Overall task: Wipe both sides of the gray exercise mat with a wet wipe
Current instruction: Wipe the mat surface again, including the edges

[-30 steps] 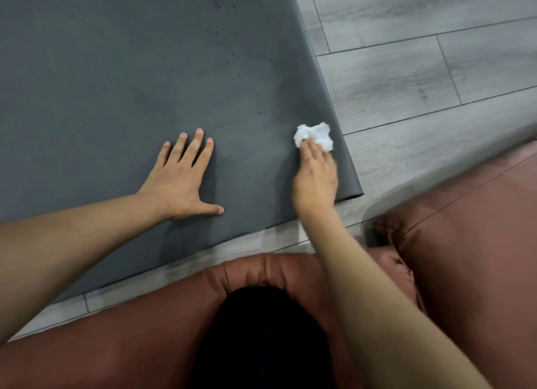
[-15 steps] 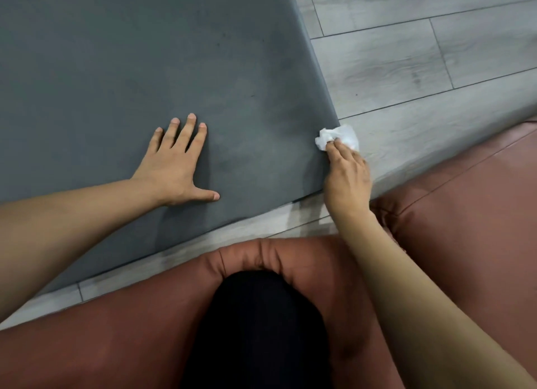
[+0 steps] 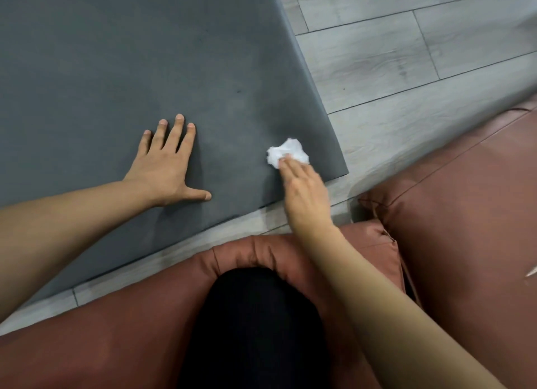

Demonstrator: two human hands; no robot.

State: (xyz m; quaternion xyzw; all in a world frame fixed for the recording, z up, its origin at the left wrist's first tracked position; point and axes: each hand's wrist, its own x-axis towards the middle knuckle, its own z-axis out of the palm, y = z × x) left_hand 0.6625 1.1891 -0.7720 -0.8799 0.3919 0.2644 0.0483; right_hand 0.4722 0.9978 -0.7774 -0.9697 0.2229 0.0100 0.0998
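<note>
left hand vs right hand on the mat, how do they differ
The left hand lies flat with fingers spread and thumb out, palm down on the gray mat; the right hand has its fingers together, pressing a crumpled white wet wipe. The left hand holds nothing; the right hand works the wipe. The left hand sits further in from the mat's edge; the right hand is near its corner. Both reach forward over the mat.

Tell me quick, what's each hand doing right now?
Left hand: open, fingers spread flat, pressing on the gray mat.
Right hand: open, straight fingers pressing the white wipe onto the mat.
</note>
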